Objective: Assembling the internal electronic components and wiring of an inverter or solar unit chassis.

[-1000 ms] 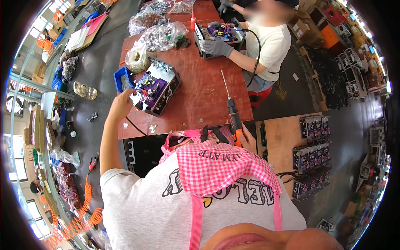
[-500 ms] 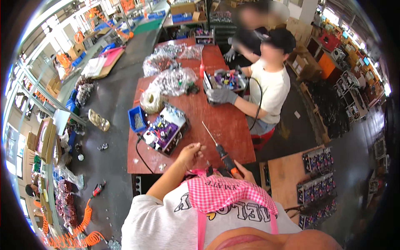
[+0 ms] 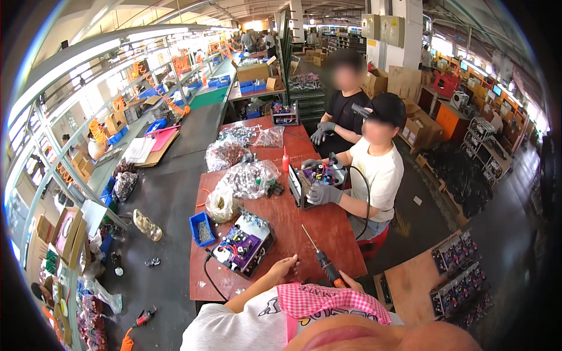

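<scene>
Power screwdriver (image 3: pixel 329 270) is gripped in the right hand (image 3: pixel 352 283), but whether anything's pinched by the left hand's (image 3: pixel 284 268) fingers honestly can't be told.

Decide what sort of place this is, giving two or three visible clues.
Probably an electronics workshop or factory floor: an opened electronic unit sits on the red table, the right hand holds a black-and-orange power driver, and rows of similar-looking units line a wooden board at the right.
</scene>
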